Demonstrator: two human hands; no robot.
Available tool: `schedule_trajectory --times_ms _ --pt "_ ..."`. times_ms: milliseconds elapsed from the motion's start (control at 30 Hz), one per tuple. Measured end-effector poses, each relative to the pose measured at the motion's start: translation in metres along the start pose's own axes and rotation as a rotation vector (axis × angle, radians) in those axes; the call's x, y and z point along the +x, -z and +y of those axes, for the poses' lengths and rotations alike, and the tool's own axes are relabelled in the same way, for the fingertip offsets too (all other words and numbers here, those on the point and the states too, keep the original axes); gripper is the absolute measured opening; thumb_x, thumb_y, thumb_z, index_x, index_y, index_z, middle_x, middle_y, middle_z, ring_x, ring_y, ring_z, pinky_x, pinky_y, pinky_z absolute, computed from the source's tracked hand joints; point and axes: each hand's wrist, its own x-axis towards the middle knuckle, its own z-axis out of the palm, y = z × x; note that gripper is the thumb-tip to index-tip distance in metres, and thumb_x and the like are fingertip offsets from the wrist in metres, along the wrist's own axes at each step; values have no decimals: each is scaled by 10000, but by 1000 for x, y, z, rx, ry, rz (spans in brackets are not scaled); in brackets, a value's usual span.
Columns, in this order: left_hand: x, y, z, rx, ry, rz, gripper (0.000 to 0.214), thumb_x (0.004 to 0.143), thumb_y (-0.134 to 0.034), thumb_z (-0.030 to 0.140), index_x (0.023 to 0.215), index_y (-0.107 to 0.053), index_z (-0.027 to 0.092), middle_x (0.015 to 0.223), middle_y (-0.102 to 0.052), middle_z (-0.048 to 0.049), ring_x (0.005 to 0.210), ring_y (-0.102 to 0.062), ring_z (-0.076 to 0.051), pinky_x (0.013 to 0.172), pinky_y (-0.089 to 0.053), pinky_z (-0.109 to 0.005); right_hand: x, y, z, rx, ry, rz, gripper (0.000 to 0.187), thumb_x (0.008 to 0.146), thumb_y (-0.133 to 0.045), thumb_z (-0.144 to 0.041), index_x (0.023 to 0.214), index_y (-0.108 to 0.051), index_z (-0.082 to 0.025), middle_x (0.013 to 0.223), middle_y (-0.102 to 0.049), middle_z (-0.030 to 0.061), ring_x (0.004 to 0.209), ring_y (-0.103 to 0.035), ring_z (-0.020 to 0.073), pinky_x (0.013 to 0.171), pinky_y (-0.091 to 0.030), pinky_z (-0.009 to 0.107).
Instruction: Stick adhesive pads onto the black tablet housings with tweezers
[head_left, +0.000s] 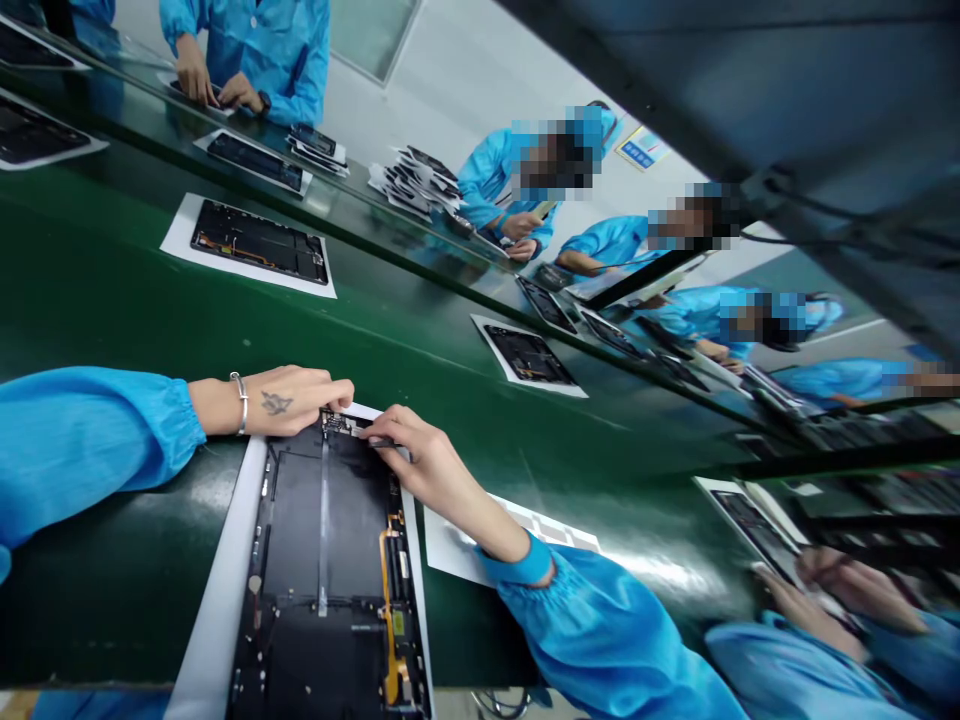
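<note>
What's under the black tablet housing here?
The black tablet housing lies on a white paper sheet, which shows along its sides, on the green workbench. The housing covers the sheet's middle, so anything between them cannot be seen.

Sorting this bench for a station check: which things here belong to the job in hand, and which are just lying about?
In use: left hand; right hand; small circuit board between them; open tablet with orange ribbon cable; white sheet beneath it.

Lying about: other tablets on sheets; loose stack of parts; green bench.
</note>
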Motion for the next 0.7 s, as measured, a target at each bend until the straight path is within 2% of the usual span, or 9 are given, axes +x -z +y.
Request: schedule_trajectory --times_ms 167,333,433,500,600,633,700 --pt "0 -4 -6 -2 -44 30 246 881 -433 30 1032 -534 196 945 -629 -37 847 -610 -181 740 -434 -251 0 8 7 -31 -62 12 207 894 -508 -81 894 -672 -208 915 -648 67 878 -628 216 781 -498 343" --pt "3 -9 -8 38 -82 40 156 948 -460 113 1049 -552 189 926 -605 -50 825 -579 -188 711 -413 -260 14 -2 4 -5 -90 15 171 904 -490 -109 852 -614 -214 861 -609 45 827 -606 201 758 -481 324" --pt "4 -7 -4 124 -68 9 202 937 -447 61 1060 -560 175 977 -634 -65 922 -573 -210 756 -407 -283 23 -8 3 22 -72 7 157 912 -488 -129 833 -589 -220 855 -604 39 811 -596 195 753 -474 317" --pt "3 -5 -2 151 -51 26 225 942 -455 64 1113 -562 163 1104 -643 -91 1093 -541 -238 847 -406 -310 25 -8 4 26 -65 2 154 915 -484 -133 840 -588 -219 860 -606 39 807 -595 193 753 -473 317" --pt "0 -3 0 164 52 75 328 957 -513 147 1284 -501 136 1356 -541 -146 1271 -445 -279 964 -395 -357 19 -2 9 -22 -74 -1 156 904 -492 -131 833 -601 -217 854 -612 44 808 -602 200 744 -472 325" --pt "-1 -3 1 182 108 77 352 963 -524 182 1308 -484 129 1377 -517 -159 1253 -458 -287 964 -404 -370 15 2 11 -39 -78 15 158 898 -496 -130 830 -610 -215 852 -618 48 812 -608 204 741 -474 327" --pt "-2 -2 3 229 200 34 283 982 -505 237 1242 -517 125 1280 -555 -161 1101 -539 -278 898 -441 -376 2 12 17 -52 -96 100 155 897 -505 -144 840 -633 -211 853 -636 54 812 -622 207 732 -482 327"
